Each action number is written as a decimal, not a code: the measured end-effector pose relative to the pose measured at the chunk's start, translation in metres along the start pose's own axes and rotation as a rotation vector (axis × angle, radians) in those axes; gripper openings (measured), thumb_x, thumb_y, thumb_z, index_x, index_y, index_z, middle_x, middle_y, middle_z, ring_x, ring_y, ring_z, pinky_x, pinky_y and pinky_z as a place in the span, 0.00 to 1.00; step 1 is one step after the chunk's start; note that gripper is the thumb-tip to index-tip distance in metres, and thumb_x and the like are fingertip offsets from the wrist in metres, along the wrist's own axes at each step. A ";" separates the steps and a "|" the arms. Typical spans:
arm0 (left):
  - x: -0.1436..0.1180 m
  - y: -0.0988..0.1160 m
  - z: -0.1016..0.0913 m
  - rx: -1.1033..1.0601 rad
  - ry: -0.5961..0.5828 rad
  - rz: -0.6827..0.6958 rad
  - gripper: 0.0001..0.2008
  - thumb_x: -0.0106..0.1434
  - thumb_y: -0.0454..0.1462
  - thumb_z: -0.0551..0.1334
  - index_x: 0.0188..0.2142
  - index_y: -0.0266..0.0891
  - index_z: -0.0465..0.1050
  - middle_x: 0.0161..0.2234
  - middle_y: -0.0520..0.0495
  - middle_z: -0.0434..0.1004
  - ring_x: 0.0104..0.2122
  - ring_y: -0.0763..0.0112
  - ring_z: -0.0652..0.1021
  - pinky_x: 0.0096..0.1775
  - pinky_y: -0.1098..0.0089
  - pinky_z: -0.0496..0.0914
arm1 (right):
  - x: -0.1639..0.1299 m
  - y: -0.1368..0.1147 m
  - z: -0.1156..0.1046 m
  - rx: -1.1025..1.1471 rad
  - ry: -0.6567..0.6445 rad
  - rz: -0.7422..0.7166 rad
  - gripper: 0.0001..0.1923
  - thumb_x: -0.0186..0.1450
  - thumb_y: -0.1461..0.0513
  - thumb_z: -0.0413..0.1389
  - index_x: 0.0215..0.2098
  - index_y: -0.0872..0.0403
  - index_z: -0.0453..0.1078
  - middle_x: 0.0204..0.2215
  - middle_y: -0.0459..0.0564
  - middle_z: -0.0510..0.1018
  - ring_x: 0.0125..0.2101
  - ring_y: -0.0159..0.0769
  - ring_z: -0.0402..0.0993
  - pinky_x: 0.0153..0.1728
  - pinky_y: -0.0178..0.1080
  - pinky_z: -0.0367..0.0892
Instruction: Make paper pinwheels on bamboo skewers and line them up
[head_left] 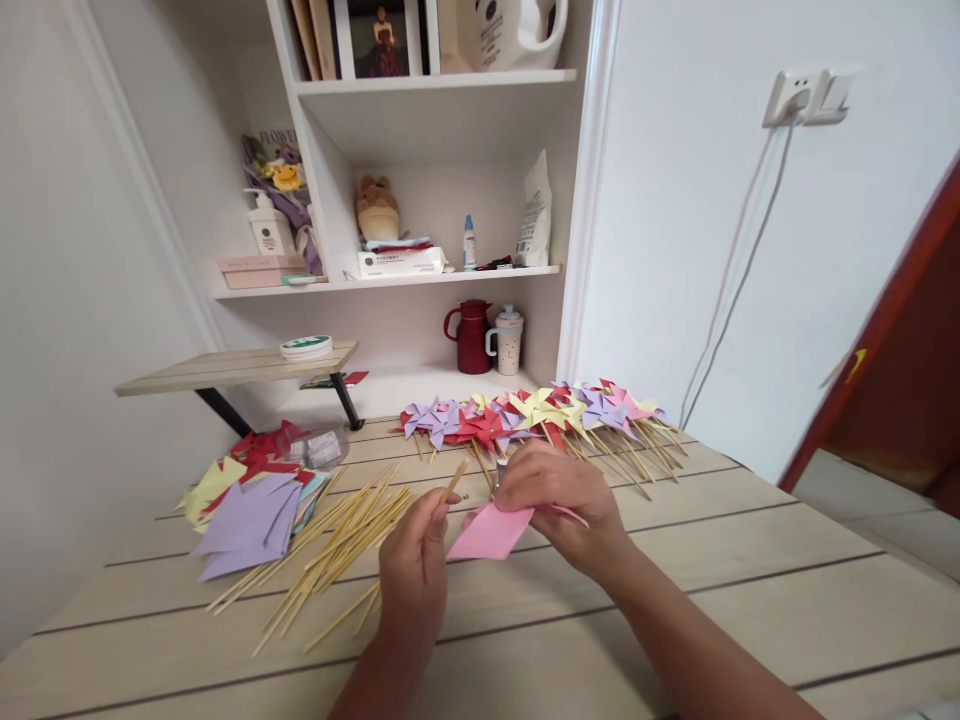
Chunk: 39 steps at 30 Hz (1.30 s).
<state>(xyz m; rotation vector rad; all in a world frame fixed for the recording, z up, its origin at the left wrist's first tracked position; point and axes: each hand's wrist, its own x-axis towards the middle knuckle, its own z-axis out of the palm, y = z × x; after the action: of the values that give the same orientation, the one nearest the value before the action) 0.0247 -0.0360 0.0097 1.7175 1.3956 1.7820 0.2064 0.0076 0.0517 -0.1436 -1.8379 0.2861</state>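
The left hand (417, 560) pinches a thin bamboo stick (454, 482) slanting up and right toward the pink folded paper piece (491, 531), which the right hand (561, 500) grips just beside it above the pale wooden worktop (750, 580).

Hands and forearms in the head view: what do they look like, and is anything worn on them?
The left hand and the right hand are bare, with no gloves. No ring, watch or bracelet shows on either. Both forearms are uncovered as far as the bottom edge of the frame; no sleeve is in view. Nails look short and unpainted.
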 end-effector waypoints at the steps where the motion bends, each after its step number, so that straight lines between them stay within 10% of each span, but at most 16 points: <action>1: 0.000 0.000 0.000 -0.005 -0.008 -0.007 0.15 0.68 0.45 0.55 0.39 0.42 0.78 0.34 0.46 0.81 0.34 0.62 0.78 0.37 0.68 0.69 | 0.000 0.000 0.001 0.012 0.000 0.004 0.08 0.69 0.63 0.57 0.41 0.47 0.79 0.30 0.50 0.83 0.31 0.39 0.77 0.35 0.44 0.70; 15: 0.001 -0.008 -0.002 0.097 -0.159 0.280 0.18 0.69 0.44 0.51 0.41 0.41 0.78 0.32 0.43 0.82 0.31 0.62 0.81 0.33 0.68 0.71 | 0.001 -0.003 0.012 0.071 0.060 0.054 0.06 0.66 0.65 0.60 0.38 0.48 0.78 0.28 0.50 0.81 0.30 0.38 0.75 0.32 0.42 0.70; 28: 0.003 -0.014 -0.002 0.186 -0.066 0.494 0.16 0.71 0.37 0.51 0.45 0.41 0.77 0.31 0.45 0.83 0.30 0.66 0.81 0.34 0.69 0.73 | -0.002 0.002 0.013 0.100 0.111 0.081 0.06 0.65 0.66 0.61 0.38 0.48 0.77 0.29 0.49 0.81 0.31 0.39 0.75 0.34 0.43 0.69; 39: 0.001 -0.022 0.001 0.136 -0.114 0.400 0.18 0.70 0.41 0.51 0.43 0.41 0.80 0.33 0.42 0.84 0.30 0.63 0.82 0.35 0.67 0.75 | -0.001 -0.001 0.013 0.087 0.098 0.102 0.04 0.65 0.64 0.62 0.36 0.48 0.78 0.28 0.49 0.82 0.30 0.39 0.75 0.32 0.43 0.70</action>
<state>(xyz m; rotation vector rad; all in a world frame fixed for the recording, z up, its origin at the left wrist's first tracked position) 0.0171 -0.0240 -0.0066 2.2632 1.2144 1.7742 0.1946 0.0053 0.0476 -0.1880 -1.7205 0.4221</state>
